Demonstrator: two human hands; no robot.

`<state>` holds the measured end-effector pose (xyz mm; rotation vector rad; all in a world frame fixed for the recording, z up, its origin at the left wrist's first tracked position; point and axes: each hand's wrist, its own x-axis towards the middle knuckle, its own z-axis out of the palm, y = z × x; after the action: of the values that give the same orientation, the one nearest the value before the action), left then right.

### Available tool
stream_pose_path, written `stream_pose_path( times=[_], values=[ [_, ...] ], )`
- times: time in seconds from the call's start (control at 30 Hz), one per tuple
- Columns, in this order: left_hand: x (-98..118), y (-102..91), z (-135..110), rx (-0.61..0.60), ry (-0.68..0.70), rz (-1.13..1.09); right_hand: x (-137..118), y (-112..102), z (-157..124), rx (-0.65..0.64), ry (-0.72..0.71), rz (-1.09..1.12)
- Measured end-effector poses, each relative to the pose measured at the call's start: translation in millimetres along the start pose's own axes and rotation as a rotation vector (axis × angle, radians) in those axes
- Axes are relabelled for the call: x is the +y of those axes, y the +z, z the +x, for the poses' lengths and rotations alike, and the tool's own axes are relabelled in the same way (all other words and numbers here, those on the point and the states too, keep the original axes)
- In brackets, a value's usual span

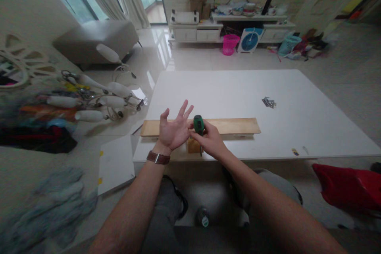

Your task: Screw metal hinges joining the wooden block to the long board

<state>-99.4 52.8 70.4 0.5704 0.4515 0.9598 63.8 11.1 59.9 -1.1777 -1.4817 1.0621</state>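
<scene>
My right hand (pixel 210 139) is closed around a green and black screwdriver (pixel 198 124), whose thin dark shaft points down toward the table's near edge. Beside it, my left hand (pixel 175 130) is turned palm up with its fingers spread; some fingertips come close to the screwdriver, and I cannot tell if they touch it. Behind both hands a long light wooden board (pixel 235 126) lies across the table, raised slightly off its surface. Below the hands a small brown wooden piece (pixel 194 147) shows, partly hidden by my right hand and the screwdriver.
The white table (pixel 220 91) carries a small pile of metal pieces (pixel 269 102) at the right and a small yellow and dark item (pixel 295 152) near the front edge. A white panel (pixel 116 164) stands at the left. A red bag-like object (pixel 348 186) is at the lower right.
</scene>
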Motion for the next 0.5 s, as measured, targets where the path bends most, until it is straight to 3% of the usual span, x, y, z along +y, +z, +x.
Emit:
stream_pose_path(
  times=[0.5],
  values=[
    [-2.4,-0.7,0.6,0.007,0.013,0.036,1.9,0.1,0.1,-0.013,0.010,0.018]
  ],
)
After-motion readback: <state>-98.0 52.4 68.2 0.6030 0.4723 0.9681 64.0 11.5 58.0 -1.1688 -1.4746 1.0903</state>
